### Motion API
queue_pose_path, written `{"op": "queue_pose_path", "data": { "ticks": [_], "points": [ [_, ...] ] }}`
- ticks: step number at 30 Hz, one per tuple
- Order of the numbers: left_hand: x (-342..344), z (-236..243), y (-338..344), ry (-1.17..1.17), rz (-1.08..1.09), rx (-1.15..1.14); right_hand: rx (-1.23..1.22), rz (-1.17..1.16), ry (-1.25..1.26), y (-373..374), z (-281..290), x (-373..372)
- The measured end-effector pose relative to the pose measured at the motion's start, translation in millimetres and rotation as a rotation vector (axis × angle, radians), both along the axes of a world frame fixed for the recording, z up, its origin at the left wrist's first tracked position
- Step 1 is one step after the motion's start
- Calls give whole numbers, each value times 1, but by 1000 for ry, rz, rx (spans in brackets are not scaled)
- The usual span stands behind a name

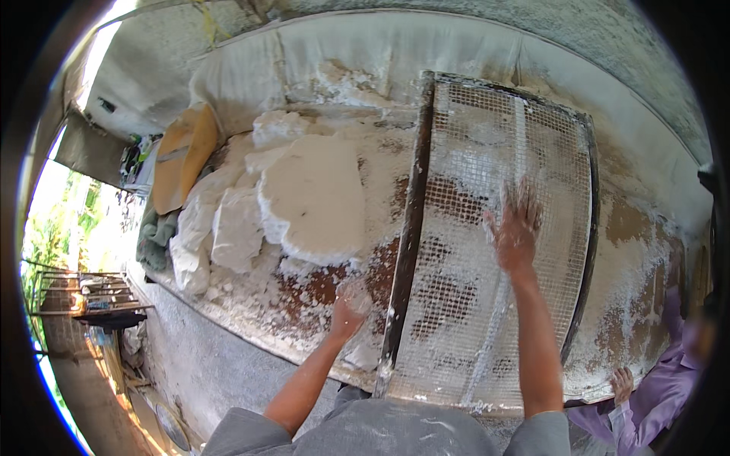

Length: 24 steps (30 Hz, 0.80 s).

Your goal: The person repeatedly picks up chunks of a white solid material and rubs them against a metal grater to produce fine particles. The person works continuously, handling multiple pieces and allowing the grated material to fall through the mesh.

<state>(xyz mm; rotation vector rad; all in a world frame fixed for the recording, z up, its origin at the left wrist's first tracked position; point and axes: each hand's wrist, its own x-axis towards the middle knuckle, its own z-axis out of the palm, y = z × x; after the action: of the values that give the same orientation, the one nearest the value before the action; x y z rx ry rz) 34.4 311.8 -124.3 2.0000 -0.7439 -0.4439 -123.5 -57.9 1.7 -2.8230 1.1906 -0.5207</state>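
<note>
My right hand lies palm down on a framed wire-mesh screen, its fingers spread and dusted white. White powder coats much of the mesh. Left of the screen's dark frame bar, my left hand is curled low among loose white crumbs on the reddish-brown table surface. White powder covers its fingers, and what they hold, if anything, cannot be made out. Beyond it sits a large flat-topped slab of white powdery material, with broken white chunks at its left.
A tan curved sheet and a dark green cloth are at the table's left end. Pale sheeting lines the back. At the lower right, a person in a purple sleeve has a hand by the table edge.
</note>
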Motion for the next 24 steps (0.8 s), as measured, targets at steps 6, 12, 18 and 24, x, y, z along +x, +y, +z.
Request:
{"op": "queue_pose_path", "data": {
  "ticks": [6,12,18,24],
  "points": [
    [-17,16,55,-202,55,430,234,-58,-210,144,7,20],
    [41,42,80,-198,256,457,621,466,-414,275,-5,94],
    [158,86,40,-513,29,119,880,-321,-542,234,-111,233],
    [259,73,-30,-739,-177,184,1540,-423,-835,193,-193,252]
  ]
}}
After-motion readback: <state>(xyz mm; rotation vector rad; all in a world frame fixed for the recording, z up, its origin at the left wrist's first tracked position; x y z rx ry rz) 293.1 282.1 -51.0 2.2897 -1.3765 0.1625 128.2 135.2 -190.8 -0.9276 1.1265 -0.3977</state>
